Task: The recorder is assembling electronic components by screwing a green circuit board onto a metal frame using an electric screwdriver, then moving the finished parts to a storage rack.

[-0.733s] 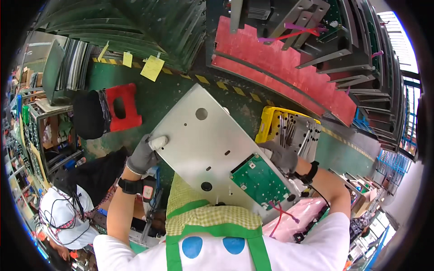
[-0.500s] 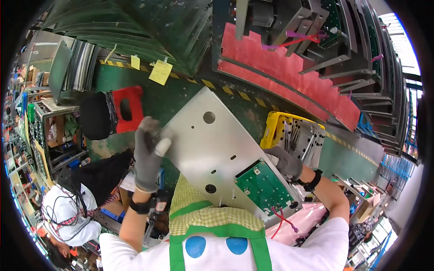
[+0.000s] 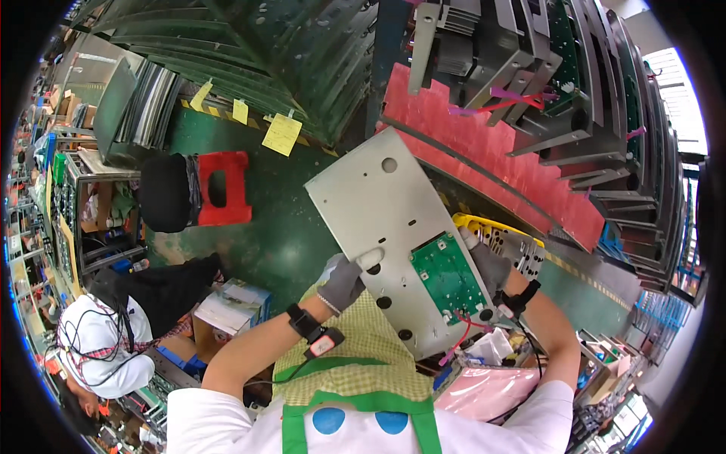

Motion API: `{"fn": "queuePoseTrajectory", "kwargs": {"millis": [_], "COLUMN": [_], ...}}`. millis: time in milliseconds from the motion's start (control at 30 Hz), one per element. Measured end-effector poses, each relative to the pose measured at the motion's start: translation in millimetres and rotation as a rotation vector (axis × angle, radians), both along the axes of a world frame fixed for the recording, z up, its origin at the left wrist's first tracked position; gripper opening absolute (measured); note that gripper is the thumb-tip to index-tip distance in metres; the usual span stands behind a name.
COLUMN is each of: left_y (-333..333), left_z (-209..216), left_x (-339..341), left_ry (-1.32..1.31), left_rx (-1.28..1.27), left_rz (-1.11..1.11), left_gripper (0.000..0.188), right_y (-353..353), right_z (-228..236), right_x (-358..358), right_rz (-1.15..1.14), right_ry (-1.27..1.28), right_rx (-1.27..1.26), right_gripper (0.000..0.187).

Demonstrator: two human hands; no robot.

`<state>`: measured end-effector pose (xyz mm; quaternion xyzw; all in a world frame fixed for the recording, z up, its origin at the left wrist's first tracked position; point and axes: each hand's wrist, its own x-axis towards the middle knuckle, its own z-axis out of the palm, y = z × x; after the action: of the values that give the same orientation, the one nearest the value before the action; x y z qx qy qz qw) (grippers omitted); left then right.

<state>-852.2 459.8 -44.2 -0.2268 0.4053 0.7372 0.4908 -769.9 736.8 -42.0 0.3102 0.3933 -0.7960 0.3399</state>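
Between my two gloved hands I hold a flat silver metal panel (image 3: 363, 200), tilted so its far corner points away. A green circuit board (image 3: 448, 278) is fixed to its near right part, with a red and purple cable (image 3: 458, 335) hanging off its lower end. My left hand (image 3: 349, 281) closes on the panel's left edge, thumb lying on the top face. At the right edge, beside the board, my right hand (image 3: 490, 265) grips too; its fingers are partly hidden under the metal. Round and slotted holes and dark round pads show on the panel.
Ahead on the right, a red stepped rack (image 3: 454, 113) holds several upright metal panels. A yellow crate (image 3: 499, 227) of metal parts sits beyond my right hand. To the left stand a red and black stool (image 3: 225, 189) and a seated person (image 3: 113, 340); a cardboard box (image 3: 231, 310) is nearby.
The panel has moved right and turned more upright in view. My left hand, earlier open off the panel's left side, has come in and taken hold of that edge. My right hand keeps its grip.
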Motion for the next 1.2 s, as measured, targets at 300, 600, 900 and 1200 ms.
{"fn": "queuePoseTrajectory", "kwargs": {"millis": [300,600,900,1200], "left_y": [30.4,61.8,-0.7,-205.7], "left_z": [-40.6,-92.8,-144.9,-144.2], "left_x": [-58.5,-79.8,-100.9,0.2], "left_ry": [0.123,0.311,0.464,-0.06], "left_rx": [0.035,-0.036,-0.328,-0.368], "left_rz": [-0.293,-0.42,-0.212,0.069], "left_gripper": [0.049,0.053,0.034,0.016], "right_y": [-19.0,-32.7,1.1,81.2], "right_z": [-5.3,0.4,-33.7,-127.9], "right_x": [0.1,-6.5,-60.6,-216.4], "right_rz": [-0.247,-0.377,-0.54,-0.556], "right_ry": [0.123,0.078,0.252,0.374], "right_rx": [-0.186,0.032,-0.041,0.711], "right_gripper": [0.076,0.064,0.047,0.036]}}
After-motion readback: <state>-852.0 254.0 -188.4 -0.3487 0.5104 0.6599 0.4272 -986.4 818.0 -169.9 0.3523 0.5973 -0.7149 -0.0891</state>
